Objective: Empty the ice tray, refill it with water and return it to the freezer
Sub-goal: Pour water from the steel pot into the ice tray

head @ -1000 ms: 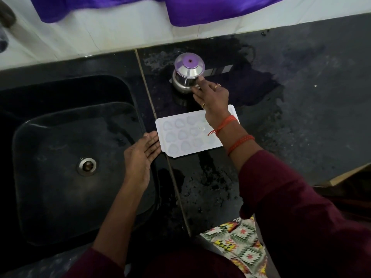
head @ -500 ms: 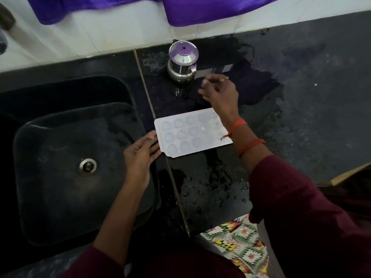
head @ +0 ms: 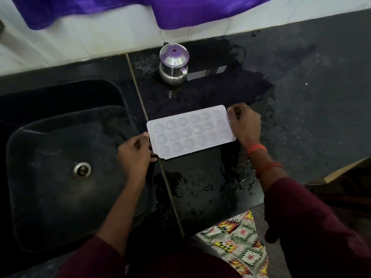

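Note:
A white ice tray (head: 190,131) with several rounded cells lies flat on the wet black counter (head: 301,97), just right of the sink. My left hand (head: 136,155) grips its left end, fingers curled round the edge. At the tray's right end, my right hand (head: 244,122) pinches the edge with thumb and fingers. A steel jug with a purple lid (head: 174,64) stands upright behind the tray, apart from both hands.
A black sink (head: 50,177) with a metal drain (head: 82,170) lies to the left. Purple cloth (head: 180,11) hangs over the white wall at the back. Water puddles cover the counter around and in front of the tray.
My right hand left the jug and came back to the tray's right end. My left hand went from resting flat beside the tray to gripping its left edge.

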Tool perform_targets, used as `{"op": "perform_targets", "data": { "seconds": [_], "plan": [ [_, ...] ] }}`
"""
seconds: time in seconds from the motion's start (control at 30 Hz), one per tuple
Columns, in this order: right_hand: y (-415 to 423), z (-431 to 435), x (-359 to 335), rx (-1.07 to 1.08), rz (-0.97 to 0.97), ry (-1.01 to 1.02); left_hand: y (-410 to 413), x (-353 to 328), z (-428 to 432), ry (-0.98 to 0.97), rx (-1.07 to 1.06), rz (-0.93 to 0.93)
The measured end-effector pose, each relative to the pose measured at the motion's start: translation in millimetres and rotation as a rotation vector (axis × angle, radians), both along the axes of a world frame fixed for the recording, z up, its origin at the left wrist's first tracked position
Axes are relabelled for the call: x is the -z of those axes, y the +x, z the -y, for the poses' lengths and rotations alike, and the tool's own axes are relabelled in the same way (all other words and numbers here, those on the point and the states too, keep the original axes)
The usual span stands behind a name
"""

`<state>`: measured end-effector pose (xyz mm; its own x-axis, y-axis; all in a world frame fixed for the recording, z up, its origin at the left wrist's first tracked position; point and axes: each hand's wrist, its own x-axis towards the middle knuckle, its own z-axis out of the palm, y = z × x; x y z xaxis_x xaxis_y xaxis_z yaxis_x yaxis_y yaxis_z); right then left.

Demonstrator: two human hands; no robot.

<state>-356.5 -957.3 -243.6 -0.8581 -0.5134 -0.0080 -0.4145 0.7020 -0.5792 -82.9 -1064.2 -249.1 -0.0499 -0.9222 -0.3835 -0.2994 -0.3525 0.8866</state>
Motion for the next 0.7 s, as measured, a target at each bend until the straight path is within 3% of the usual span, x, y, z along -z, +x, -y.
{"op": "perform_targets", "data": {
  "seconds": [0.33,0.7],
  "plan": [
    [9.6,-5.0,10.6,-0.056,-0.059,0.016,-9.7,-2.7,-0.2,-0.192,0.095,0.201],
    [18.8,-6.0,12.4,-0.080,-0.070,-0.047,-3.8,-1.5,-3.2,-0.225,0.046,0.166]
  ]
}}
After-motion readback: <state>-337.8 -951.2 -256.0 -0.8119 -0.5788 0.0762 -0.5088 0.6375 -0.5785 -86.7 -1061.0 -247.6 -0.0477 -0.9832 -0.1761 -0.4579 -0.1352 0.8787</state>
